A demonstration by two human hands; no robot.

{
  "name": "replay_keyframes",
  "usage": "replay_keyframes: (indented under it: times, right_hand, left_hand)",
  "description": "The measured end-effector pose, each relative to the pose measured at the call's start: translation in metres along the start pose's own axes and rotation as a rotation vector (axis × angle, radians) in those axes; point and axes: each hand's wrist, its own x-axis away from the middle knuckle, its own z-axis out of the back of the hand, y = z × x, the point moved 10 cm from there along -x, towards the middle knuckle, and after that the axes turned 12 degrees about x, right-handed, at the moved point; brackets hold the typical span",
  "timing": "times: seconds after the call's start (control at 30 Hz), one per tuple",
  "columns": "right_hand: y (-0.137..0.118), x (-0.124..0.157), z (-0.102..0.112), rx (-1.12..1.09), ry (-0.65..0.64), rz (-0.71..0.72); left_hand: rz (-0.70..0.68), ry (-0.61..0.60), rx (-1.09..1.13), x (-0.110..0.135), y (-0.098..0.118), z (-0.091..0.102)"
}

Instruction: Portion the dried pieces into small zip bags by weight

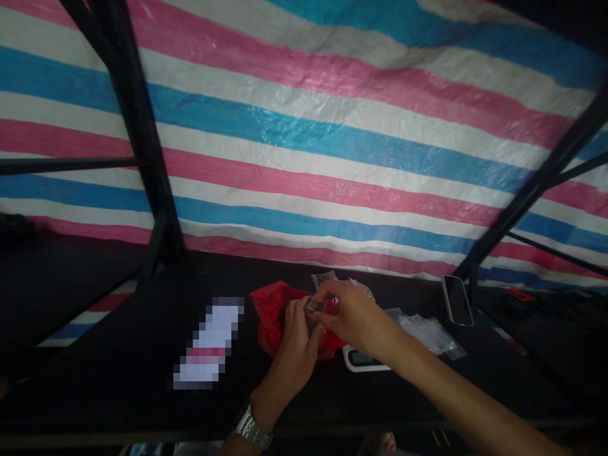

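Note:
Both my hands meet over a red plastic bag (270,316) lying on a dark table (142,354). My left hand (295,339), with a metal watch on its wrist, curls its fingers at the bag's mouth. My right hand (351,316) pinches a small clear packet (317,303) just above the bag, and the left fingers touch the same packet. What the packet holds is too dim to make out.
Clear plastic bags (427,332) lie to the right of my hands, beside a small white device (363,361). A phone (456,299) leans near a black frame post (532,190). A blurred white patch (209,345) lies left. A striped tarp (308,126) hangs behind.

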Motion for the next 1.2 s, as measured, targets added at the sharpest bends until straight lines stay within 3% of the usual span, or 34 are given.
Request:
replay_keyframes:
  times: [0.2,0.47,0.7,0.83,1.0,1.2]
  right_hand:
    - [-0.009,0.003,-0.006,0.076,0.030,0.069]
    - [-0.021,0.008,-0.010,0.323,0.000,0.053]
    - [-0.030,0.010,-0.021,0.406,0.035,0.143]
    - [-0.033,0.013,-0.014,0.320,0.114,0.177]
    - [-0.031,0.013,0.007,0.039,0.235,0.106]
    - [-0.016,0.006,0.020,-0.244,0.392,0.024]
  left_hand:
    - [0.004,0.067,-0.022,-0.001,-0.006,0.003]
    - [0.179,0.343,0.074,0.006,-0.009,0.017]
    - [0.060,0.456,-0.044,0.005,0.007,0.018]
    - [0.026,0.466,0.023,0.006,0.008,0.014]
    - [0.119,0.429,0.144,0.006,-0.001,0.017]
    - [0.119,0.420,0.116,0.004,0.014,0.035]
